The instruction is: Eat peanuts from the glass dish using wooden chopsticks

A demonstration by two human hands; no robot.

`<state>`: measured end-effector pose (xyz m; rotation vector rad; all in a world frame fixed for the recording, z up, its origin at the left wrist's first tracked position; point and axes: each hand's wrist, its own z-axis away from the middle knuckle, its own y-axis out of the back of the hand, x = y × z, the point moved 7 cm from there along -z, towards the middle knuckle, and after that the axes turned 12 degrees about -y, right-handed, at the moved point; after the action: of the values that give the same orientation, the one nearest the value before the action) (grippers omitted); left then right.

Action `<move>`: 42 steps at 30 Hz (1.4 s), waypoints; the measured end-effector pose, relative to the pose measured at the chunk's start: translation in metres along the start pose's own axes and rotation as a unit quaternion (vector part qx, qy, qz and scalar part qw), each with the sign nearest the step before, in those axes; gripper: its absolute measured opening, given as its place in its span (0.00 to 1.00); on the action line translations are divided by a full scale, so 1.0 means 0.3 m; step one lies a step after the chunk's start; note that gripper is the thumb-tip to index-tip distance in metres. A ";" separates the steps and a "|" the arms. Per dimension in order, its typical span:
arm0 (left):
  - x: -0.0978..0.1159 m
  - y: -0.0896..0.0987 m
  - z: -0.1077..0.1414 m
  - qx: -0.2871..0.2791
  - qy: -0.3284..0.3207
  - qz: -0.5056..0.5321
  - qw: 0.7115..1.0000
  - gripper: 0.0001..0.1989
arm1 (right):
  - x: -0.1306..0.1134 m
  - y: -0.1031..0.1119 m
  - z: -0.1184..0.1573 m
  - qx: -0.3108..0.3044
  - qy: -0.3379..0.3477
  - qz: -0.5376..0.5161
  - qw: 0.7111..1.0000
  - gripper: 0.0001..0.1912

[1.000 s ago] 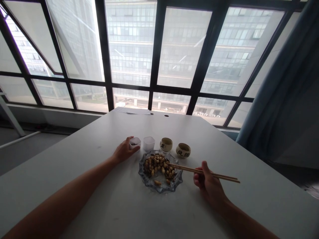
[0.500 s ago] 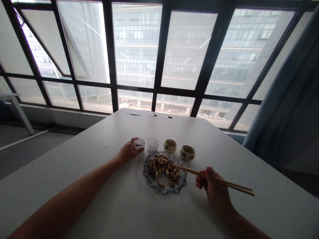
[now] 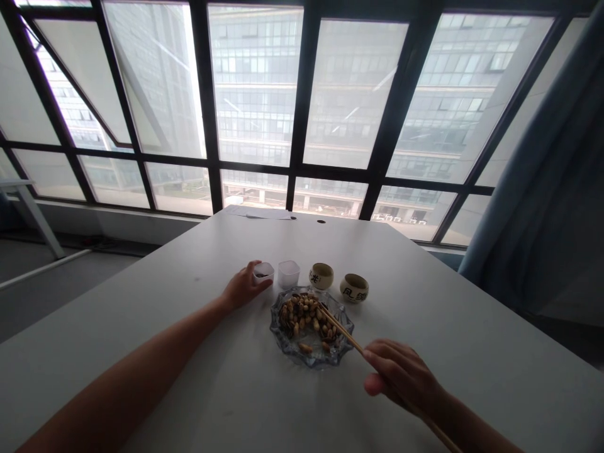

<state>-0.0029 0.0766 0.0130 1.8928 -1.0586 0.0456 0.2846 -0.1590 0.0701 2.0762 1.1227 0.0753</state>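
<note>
My left hand (image 3: 245, 284) is closed around the side of a small clear plastic cup (image 3: 263, 270) with a little dark stuff in it. My right hand (image 3: 401, 370) grips a pair of wooden chopsticks (image 3: 342, 328), palm turned down. Their tips rest among the peanuts (image 3: 302, 313) heaped in a scalloped glass dish (image 3: 311, 360). Some darker pieces lie mixed in, too small to name. A second clear cup (image 3: 289, 274) stands just right of the held one, behind the dish.
Two cream ceramic cups with black characters, one nearer the middle (image 3: 321, 277) and one further right (image 3: 354, 288), stand behind the dish. Papers (image 3: 259, 213) lie at the far end of the white table (image 3: 226, 390). A blue curtain (image 3: 533, 163) hangs at the right.
My right hand has rolled palm-down, and the chopsticks now slant more steeply, their rear ends pointing toward me at lower right. My left hand stays on the cup.
</note>
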 end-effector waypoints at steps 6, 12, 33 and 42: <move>0.003 -0.001 -0.001 -0.007 -0.002 -0.003 1.000 0.33 | -0.115 -0.017 -0.015 -0.014 0.114 0.024 0.993 0.15; 0.006 -0.002 0.001 -0.012 0.004 0.000 1.000 0.34 | -0.103 -0.025 -0.010 -0.012 0.104 0.010 0.994 0.16; 0.008 0.000 0.000 -0.009 -0.001 -0.002 1.000 0.33 | 0.027 -0.025 -0.002 0.069 -0.156 -0.125 0.977 0.19; 0.000 -0.008 0.001 -0.005 -0.005 -0.004 1.000 0.34 | 0.098 -0.060 -0.038 -0.002 -0.272 -0.124 0.954 0.23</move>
<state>-0.0012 0.0769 0.0112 1.8892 -1.0567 0.0273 0.2858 -0.1248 0.0582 1.7710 1.0134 -0.5823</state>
